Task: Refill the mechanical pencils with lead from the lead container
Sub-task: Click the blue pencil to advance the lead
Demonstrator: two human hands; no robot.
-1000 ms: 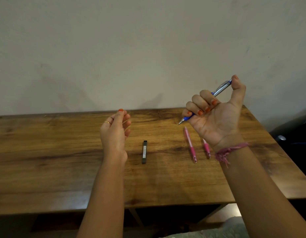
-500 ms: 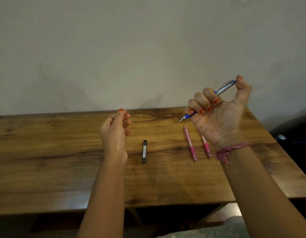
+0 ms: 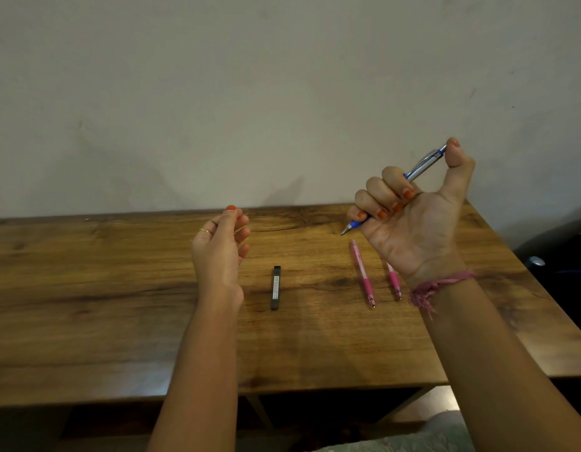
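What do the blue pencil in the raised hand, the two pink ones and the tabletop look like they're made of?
Blue mechanical pencil: its silvery upper barrel shines, so metal or chromed plastic; the blue grip looks matte, perhaps rubber.
Pink mechanical pencils: glossy, slightly translucent barrels suggest plastic, with small metal-looking tips.
Table: brown grain and dark knots read as wood or wood-look laminate, with a soft sheen.

The right hand (image 3: pixel 413 220) is raised above the wooden table (image 3: pixel 87 305), fingers curled round a blue and silver pencil (image 3: pixel 422 166) with the thumb on its top end — tip pointing down-left. The left hand (image 3: pixel 222 252) hovers with fingers loosely curled. On the table lie a black lead container (image 3: pixel 276 287) and two pink pencils (image 3: pixel 362 274) — side by side.
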